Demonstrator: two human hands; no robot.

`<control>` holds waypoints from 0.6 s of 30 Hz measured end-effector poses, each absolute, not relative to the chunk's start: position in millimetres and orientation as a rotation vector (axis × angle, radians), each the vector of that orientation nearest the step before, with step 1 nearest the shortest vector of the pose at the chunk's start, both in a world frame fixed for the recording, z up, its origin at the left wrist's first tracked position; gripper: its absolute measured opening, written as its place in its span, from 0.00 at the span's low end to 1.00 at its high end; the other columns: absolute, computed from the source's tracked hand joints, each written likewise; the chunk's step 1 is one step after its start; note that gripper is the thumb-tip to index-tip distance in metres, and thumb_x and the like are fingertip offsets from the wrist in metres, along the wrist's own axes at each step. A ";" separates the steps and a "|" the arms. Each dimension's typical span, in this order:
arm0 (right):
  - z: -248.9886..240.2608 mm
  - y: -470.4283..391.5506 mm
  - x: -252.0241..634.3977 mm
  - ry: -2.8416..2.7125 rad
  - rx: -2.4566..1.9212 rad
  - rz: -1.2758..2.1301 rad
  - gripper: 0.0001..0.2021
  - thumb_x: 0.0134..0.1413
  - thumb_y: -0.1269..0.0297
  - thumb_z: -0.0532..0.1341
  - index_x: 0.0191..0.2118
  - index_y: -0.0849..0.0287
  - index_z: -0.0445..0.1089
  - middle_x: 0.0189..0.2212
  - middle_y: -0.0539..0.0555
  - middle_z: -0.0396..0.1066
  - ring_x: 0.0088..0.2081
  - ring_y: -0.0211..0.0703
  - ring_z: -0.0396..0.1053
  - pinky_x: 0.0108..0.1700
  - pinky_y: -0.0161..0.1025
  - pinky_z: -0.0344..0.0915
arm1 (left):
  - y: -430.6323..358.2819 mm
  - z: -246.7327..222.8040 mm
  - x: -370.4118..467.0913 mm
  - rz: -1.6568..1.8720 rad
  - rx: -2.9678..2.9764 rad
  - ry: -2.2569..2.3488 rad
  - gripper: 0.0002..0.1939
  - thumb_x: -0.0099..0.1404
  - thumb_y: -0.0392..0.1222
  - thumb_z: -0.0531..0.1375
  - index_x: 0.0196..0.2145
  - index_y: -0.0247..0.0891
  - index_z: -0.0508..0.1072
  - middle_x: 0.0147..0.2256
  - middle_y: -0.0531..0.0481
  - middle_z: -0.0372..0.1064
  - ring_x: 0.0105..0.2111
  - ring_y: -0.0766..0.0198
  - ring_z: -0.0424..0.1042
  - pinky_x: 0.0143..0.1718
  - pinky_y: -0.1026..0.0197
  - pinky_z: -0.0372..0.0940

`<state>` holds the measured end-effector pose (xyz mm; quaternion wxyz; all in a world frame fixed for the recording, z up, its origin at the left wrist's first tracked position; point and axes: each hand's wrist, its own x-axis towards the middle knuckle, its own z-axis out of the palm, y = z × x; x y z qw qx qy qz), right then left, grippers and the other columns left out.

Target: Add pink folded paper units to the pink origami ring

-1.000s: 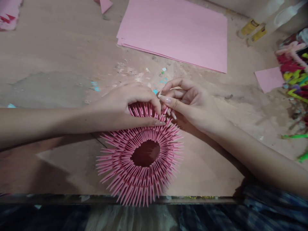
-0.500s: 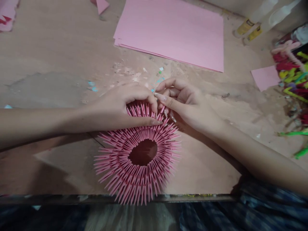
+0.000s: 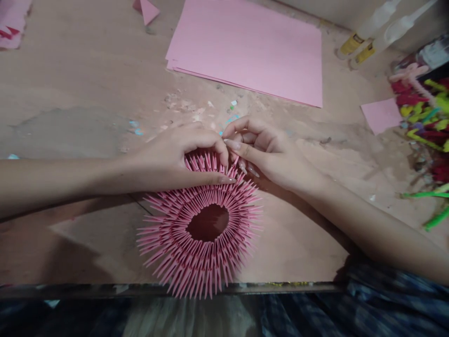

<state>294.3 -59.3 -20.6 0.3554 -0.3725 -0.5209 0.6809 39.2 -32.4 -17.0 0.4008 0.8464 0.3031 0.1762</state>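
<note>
A round ring of many folded pink paper pieces [image 3: 205, 255], with points fanning outward around an open middle, rests by the table's front edge. My left hand [image 3: 182, 157] is closed on the ring's far side, thumb on top and fingers curled behind the spikes. Just right of it, my right hand [image 3: 264, 145] pinches with thumb and index finger at a pink folded paper piece [image 3: 236, 161] on the ring's far right edge. The fingertips of both hands nearly meet there, and they partly hide that piece.
Beyond the hands lies a stack of pink paper sheets [image 3: 245, 51]. Two applicator bottles [image 3: 363, 54] stand at the back right. Further right are a small pink paper square [image 3: 381, 115] and colourful pipe cleaners [image 3: 426, 110]. A folded pink scrap [image 3: 149, 11] lies far left.
The view has shifted slightly, so the things on the right sit a little further left. Both hands keep almost the same grip, with only slight finger movement in the right one.
</note>
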 end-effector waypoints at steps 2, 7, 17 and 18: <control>-20.6 -59.2 294.4 -1.352 -0.945 1.775 0.22 0.69 0.52 0.85 0.50 0.54 0.75 0.33 0.43 0.75 0.29 0.35 0.66 0.28 0.37 0.61 | -32.0 -17.8 38.0 0.518 2.142 0.693 0.20 0.85 0.60 0.71 0.46 0.38 0.87 0.45 0.53 0.86 0.48 0.64 0.79 0.64 0.60 0.67; -21.2 -61.4 292.7 -1.319 -0.934 1.808 0.22 0.71 0.51 0.84 0.53 0.53 0.74 0.35 0.44 0.75 0.28 0.35 0.65 0.26 0.37 0.57 | -31.9 -20.6 36.9 0.555 2.130 0.708 0.18 0.82 0.58 0.73 0.47 0.39 0.85 0.45 0.55 0.84 0.45 0.64 0.78 0.61 0.59 0.67; -21.7 -70.7 290.7 -1.285 -0.924 1.681 0.22 0.73 0.49 0.82 0.59 0.51 0.77 0.37 0.45 0.76 0.34 0.39 0.73 0.34 0.36 0.74 | -30.9 -14.7 35.2 0.403 1.908 0.812 0.29 0.74 0.64 0.76 0.60 0.44 0.77 0.58 0.50 0.87 0.60 0.53 0.84 0.68 0.52 0.71; -19.6 -72.0 290.5 -1.306 -0.931 1.652 0.21 0.74 0.49 0.82 0.59 0.51 0.77 0.37 0.45 0.76 0.34 0.39 0.73 0.35 0.36 0.76 | -29.3 -13.6 35.3 0.383 1.935 0.806 0.28 0.74 0.66 0.75 0.60 0.45 0.81 0.57 0.51 0.86 0.59 0.52 0.83 0.66 0.52 0.71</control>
